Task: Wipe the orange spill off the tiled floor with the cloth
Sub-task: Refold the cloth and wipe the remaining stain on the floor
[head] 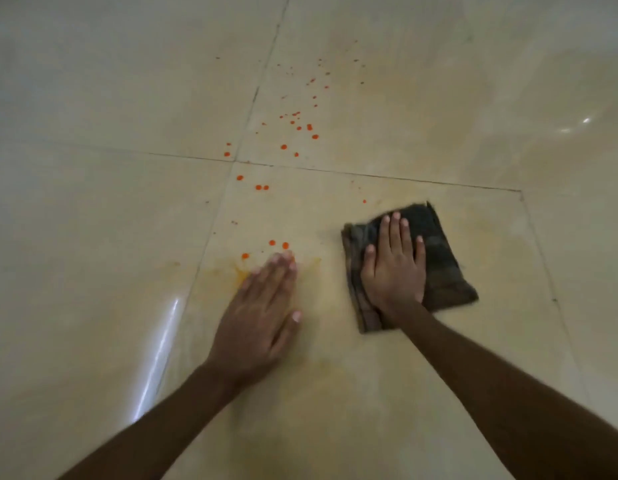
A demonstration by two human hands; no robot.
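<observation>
A folded dark cloth (442,258) lies flat on the beige tiled floor (93,237), right of centre. My right hand (394,268) presses down on it with fingers spread. My left hand (262,306) rests palm-down on the bare tile to the left of the cloth, holding nothing. Its fingertips sit on a smeared yellow-orange stain (231,271). Several orange drops (279,244) lie just beyond those fingers. More orange drops (300,129) trail away toward the far tiles.
Dark grout lines (369,174) cross the floor between large glossy tiles. Bright light reflections (162,344) streak the tile at the lower left, and a small glint shows at the far right.
</observation>
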